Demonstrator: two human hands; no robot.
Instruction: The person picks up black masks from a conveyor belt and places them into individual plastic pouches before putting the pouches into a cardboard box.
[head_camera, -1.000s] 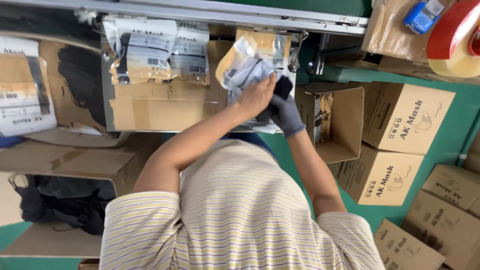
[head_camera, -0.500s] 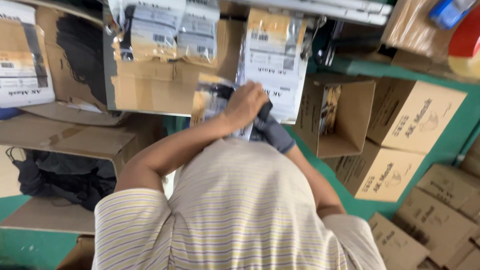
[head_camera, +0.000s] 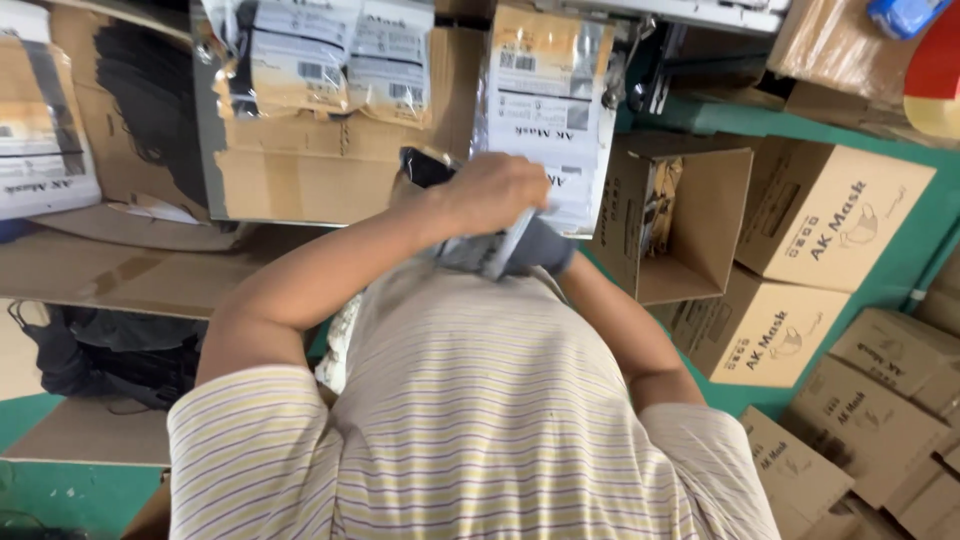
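- I am looking down over a striped shirt (head_camera: 470, 420) filling the lower middle of the frame, with both arms reaching up toward the centre.
- My left hand (head_camera: 495, 190) is sitting just above centre, its fingers curling together around a clear plastic packet (head_camera: 490, 250) that is hanging just below it, against the shirt's upper edge.
- My right hand (head_camera: 540, 245), in a dark grey glove, is lying right of centre, touching the same packet from underneath; I cannot tell how its fingers are standing, since the left hand and packet are covering them.
- A flat silver-and-tan pouch (head_camera: 545, 100) is lying in the upper middle, just above the hands.
- An open cardboard box (head_camera: 690, 225) is standing right of centre, and closed printed cartons (head_camera: 830, 225) are crowding the right side on the green floor (head_camera: 890, 290).
- More bagged packets (head_camera: 330, 55) are lying at the upper left.
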